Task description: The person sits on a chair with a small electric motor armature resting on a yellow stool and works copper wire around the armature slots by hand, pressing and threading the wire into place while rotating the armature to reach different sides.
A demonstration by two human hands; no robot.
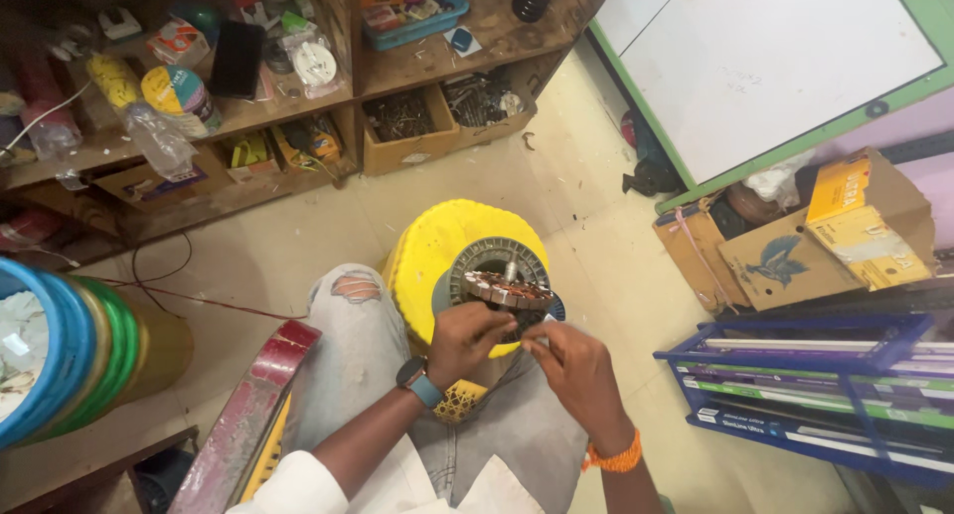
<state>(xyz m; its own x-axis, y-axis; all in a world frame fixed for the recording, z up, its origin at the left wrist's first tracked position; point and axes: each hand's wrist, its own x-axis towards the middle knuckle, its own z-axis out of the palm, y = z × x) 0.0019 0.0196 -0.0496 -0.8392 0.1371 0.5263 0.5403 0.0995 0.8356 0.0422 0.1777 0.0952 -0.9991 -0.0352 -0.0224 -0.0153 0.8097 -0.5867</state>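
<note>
A round motor stator (505, 285) with copper windings and a grey ring around it rests on a yellow plastic stool (432, 256) in front of my knees. My left hand (465, 340), with a watch on its wrist, has its fingers curled on the near edge of the stator. My right hand (576, 370), with an orange thread band on the wrist, pinches something thin close to the stator's near side; what it pinches is too small to tell.
Wooden shelves (298, 106) full of boxes, tape rolls and parts stand at the back. Stacked blue and green tubs (60, 355) sit at left. A red bar (253, 410) leans by my left leg. Cardboard boxes (795, 246) and a blue crate (825, 375) are at right.
</note>
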